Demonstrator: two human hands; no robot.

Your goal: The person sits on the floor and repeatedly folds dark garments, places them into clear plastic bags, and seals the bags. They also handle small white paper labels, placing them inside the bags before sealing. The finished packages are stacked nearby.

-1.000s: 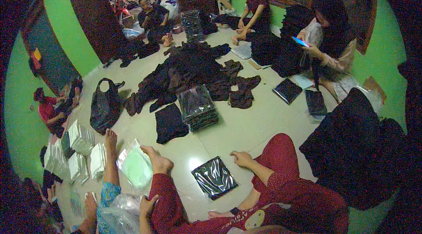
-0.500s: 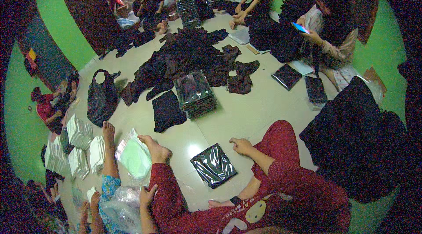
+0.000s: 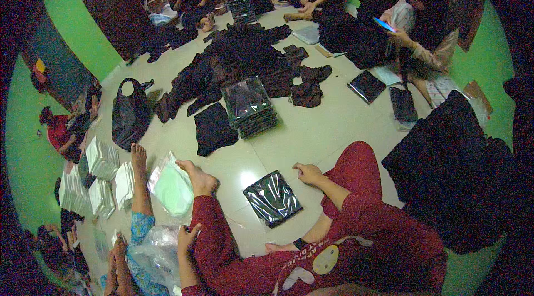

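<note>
A flat black folded garment in shiny clear plastic (image 3: 272,198) lies on the tiles between my legs. My right hand (image 3: 309,174) is above and to the right of it, by my raised knee; it holds nothing, with a finger stretched out and the others loosely bent. Beside my left leg is my left hand (image 3: 188,238), thumb apart from the fingers, with nothing visible in it. A clear plastic bag bundle (image 3: 157,257) lies next to that hand, over a neighbour's blue patterned clothing.
Ahead stand a stack of packaged black garments (image 3: 248,108), a folded black cloth (image 3: 214,129) and a dark heap of clothes (image 3: 233,62). White stacks (image 3: 103,158) and a pale green packet (image 3: 171,187) are left. A large black pile (image 3: 445,179) is right. Several people sit around.
The view has tilted slightly, so the far floor and people sit a little higher in the picture. Both my hands and the black package stay in nearly the same places.
</note>
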